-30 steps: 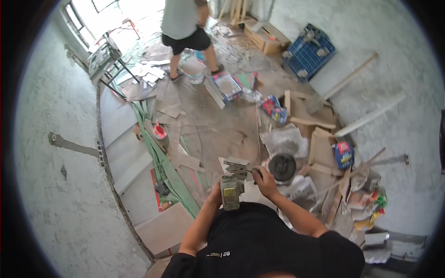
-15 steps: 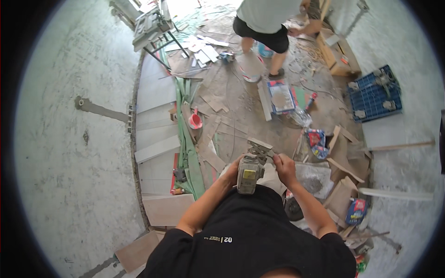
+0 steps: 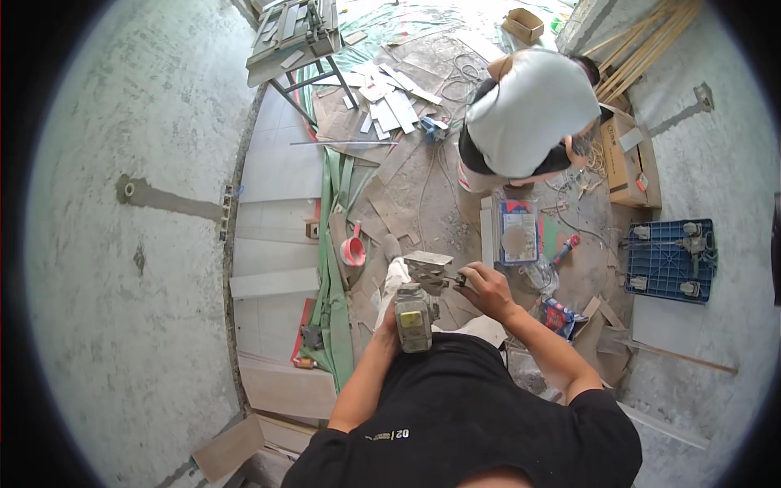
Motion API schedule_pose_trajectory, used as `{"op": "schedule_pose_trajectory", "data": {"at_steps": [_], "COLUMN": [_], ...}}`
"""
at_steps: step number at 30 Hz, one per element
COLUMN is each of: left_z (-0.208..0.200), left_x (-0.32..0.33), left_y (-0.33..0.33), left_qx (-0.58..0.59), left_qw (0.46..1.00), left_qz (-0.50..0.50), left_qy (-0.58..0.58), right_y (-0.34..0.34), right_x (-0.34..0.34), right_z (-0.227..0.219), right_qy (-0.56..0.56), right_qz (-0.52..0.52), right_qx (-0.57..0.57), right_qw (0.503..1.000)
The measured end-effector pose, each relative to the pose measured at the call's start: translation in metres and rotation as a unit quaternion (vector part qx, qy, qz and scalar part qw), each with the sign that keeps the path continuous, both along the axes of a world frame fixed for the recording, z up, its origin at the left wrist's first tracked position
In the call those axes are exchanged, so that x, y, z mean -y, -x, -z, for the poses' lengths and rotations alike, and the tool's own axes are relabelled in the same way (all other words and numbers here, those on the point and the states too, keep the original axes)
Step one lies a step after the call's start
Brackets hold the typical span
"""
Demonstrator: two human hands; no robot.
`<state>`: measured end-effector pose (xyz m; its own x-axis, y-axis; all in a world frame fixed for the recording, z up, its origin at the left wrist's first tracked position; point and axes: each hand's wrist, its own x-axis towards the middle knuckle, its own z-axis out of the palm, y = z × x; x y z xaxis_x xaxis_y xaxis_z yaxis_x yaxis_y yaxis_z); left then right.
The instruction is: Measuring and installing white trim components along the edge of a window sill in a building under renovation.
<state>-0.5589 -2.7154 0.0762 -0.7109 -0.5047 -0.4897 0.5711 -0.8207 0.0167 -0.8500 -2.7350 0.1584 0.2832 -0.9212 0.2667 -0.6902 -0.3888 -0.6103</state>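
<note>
A dusty grey battery-powered tool (image 3: 413,324), with a boxy body, a yellow patch and a flat metal plate at its far end, is held in front of my waist. My left hand (image 3: 388,323) grips its left side, the fingers mostly hidden behind the body. On the right, my right hand (image 3: 486,290) is closed, its fingertips pinching a small dark knob-like part (image 3: 460,280) beside the tool's metal end. Whether that part is joined to the tool I cannot tell.
A co-worker in a pale shirt (image 3: 533,114) bends over ahead. Around lie a red dipper (image 3: 353,250), green sheeting (image 3: 335,285), white tile offcuts (image 3: 392,107), a blue-and-white bag (image 3: 518,233) and an upturned blue dolly (image 3: 670,260). A work stand (image 3: 293,49) stands far left.
My right hand has drawn slightly away from the tool's metal end, the dark part now showing at its fingertips. The co-worker has bent over. My view has shifted, taking in more of the far floor.
</note>
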Motion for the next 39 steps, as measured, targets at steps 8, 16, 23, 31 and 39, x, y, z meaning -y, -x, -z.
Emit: {"op": "schedule_pose_trajectory", "data": {"at_steps": [8,16,23,31,39], "left_z": [0.005,-0.070,-0.026,-0.041,-0.020], "left_x": [0.244,0.500,0.728,0.968,1.237], "left_y": [-0.058,-0.017,0.031,0.103,0.256], "left_qx": [-0.021,0.071,0.073,0.044,0.054], "left_qw": [0.998,0.989,0.985,0.985,0.977], "left_qz": [0.044,0.112,0.153,0.169,0.204], "left_qy": [0.039,0.068,0.031,-0.002,0.020], "right_y": [-0.059,-0.068,-0.005,0.080,0.198], "right_x": [0.225,0.412,0.622,0.861,1.110], "right_z": [-0.013,0.003,0.005,-0.007,0.008], "right_qy": [-0.194,-0.438,-0.064,-0.094,-0.403], "right_qz": [0.096,0.329,0.199,0.238,0.354], "right_qx": [0.033,0.478,0.132,0.078,0.529], "right_qw": [0.976,0.687,0.969,0.963,0.658]}}
